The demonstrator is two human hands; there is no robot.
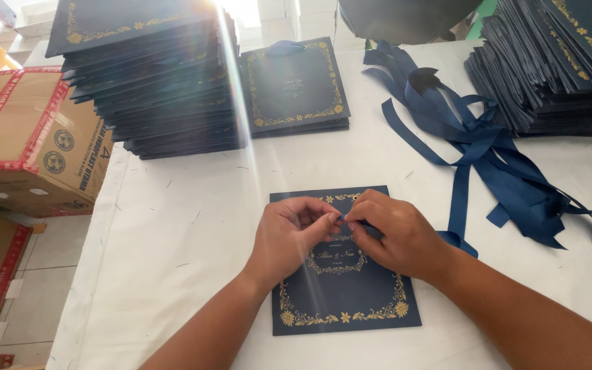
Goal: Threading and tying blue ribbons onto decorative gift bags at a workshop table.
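Card (342,294) flat, long axis away from person; both hands' fingers (330,220) pinching ribbon (371,231).

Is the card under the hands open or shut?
Shut. The card lies flat on the table, gold-framed front cover up, with no inside page showing.

Tall stack of navy cards (155,82) at upper left of white table (193,226). Short stack with ribbon bow (294,88) just beside it. Second tall stack (556,68) at upper right. Loose navy ribbons (495,164) heaped near it. Cardboard boxes (29,144) left of table, apparently on floor.
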